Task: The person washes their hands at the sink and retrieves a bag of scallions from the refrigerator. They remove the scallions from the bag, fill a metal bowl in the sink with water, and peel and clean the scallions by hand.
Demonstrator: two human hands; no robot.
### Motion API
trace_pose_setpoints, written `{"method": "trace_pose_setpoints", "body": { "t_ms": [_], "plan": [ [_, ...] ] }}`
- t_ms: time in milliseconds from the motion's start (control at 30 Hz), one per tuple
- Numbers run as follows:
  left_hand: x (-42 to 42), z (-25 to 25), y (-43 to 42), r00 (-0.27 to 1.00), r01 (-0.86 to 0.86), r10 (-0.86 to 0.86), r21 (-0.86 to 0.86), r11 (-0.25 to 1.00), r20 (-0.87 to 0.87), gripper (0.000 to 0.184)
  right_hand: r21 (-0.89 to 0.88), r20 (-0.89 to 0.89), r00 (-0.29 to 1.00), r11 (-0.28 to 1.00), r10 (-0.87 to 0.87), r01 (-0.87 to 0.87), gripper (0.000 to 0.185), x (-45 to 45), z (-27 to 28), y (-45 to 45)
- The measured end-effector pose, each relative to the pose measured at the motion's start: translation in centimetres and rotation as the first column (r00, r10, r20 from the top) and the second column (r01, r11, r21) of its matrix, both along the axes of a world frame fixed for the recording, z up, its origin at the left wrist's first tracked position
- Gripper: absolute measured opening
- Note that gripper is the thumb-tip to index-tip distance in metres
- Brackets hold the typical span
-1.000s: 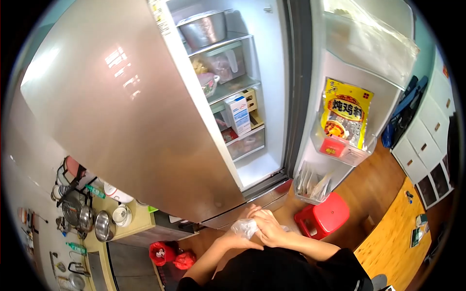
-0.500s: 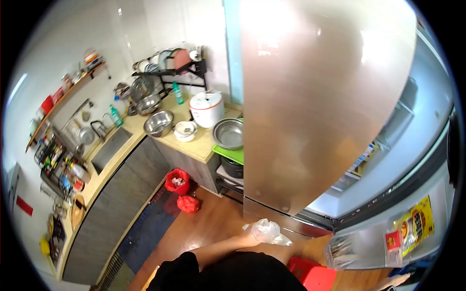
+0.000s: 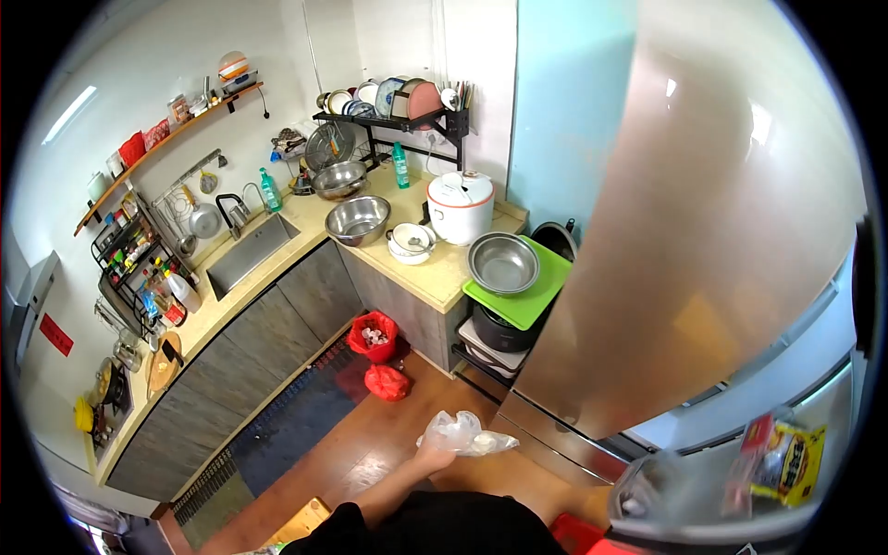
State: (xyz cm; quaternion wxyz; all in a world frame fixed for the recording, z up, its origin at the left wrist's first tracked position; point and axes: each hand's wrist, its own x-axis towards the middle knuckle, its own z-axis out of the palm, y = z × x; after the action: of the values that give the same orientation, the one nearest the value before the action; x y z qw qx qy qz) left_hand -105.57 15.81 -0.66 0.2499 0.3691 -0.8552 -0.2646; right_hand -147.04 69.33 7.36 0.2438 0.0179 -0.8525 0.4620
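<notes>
My left hand (image 3: 437, 459) is closed around a clear plastic bag (image 3: 455, 431) in front of my body, above the wooden floor. Something pale shows in the bag's right end, too unclear to name. At the right stands a tall fridge (image 3: 689, 259), its door (image 3: 740, 536) partly open. Door bins hold a yellow packet (image 3: 791, 462) and a clear bin (image 3: 643, 490) with contents blurred by motion. My right hand is out of sight beyond the lower right edge.
A counter (image 3: 444, 277) carries a rice cooker (image 3: 461, 208), steel bowls and a sink (image 3: 252, 254). Beside the fridge, a basin (image 3: 502, 264) sits on a green board (image 3: 550, 277). A red bin (image 3: 373, 336), a red bag (image 3: 387, 382) and a red stool (image 3: 575, 535) stand on the floor.
My view has turned left. The fridge opening looks narrower, with less of its inside showing. My right hand has left the view, while my left hand still holds the bag.
</notes>
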Motion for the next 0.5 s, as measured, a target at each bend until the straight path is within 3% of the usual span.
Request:
{"method": "trace_pose_setpoints", "body": {
  "t_ms": [33,133,200,267,333,467,500],
  "plan": [
    [1.0,1.0,-1.0,1.0,-0.007,0.007,-0.005,1.0,-0.007,0.023,-0.032,-0.044,0.995,0.996,0.086,-0.088,0.072,0.7,0.1,-1.9],
    [3.4,1.3,-4.4,0.991,-0.06,0.011,-0.376,0.925,-0.131,0.012,0.021,-0.343,0.921,0.981,0.186,-0.191,0.061,3.8,6.7,-16.3],
    [5.7,6.1,-6.1,0.999,-0.029,0.034,-0.416,0.909,0.006,0.006,0.1,-0.541,0.819,0.981,0.194,-0.166,0.052,5.9,11.6,-26.6],
    [8.5,8.5,-7.9,0.996,-0.038,0.074,-0.47,0.882,0.057,0.006,0.141,-0.618,0.768,0.985,0.169,-0.104,0.055,4.4,12.0,-31.6],
    [11.0,8.8,-9.5,0.993,-0.088,0.117,-0.53,0.843,0.02,0.01,0.229,-0.641,0.758,0.973,0.119,0.04,0.058,3.1,12.4,-35.5],
    [16.2,9.8,-12.3,0.987,-0.122,0.151,-0.379,0.917,0.048,0.011,-0.011,-0.494,0.869,1.0,-0.024,0.021,0.073,-2.1,11.0,-40.6],
    [17.9,9.3,-13.3,0.982,-0.066,0.148,-0.515,0.854,0.12,0.01,0.018,-0.459,0.886,0.996,-0.07,0.088,0.078,-4.5,10.0,-40.7]
  ]
}}
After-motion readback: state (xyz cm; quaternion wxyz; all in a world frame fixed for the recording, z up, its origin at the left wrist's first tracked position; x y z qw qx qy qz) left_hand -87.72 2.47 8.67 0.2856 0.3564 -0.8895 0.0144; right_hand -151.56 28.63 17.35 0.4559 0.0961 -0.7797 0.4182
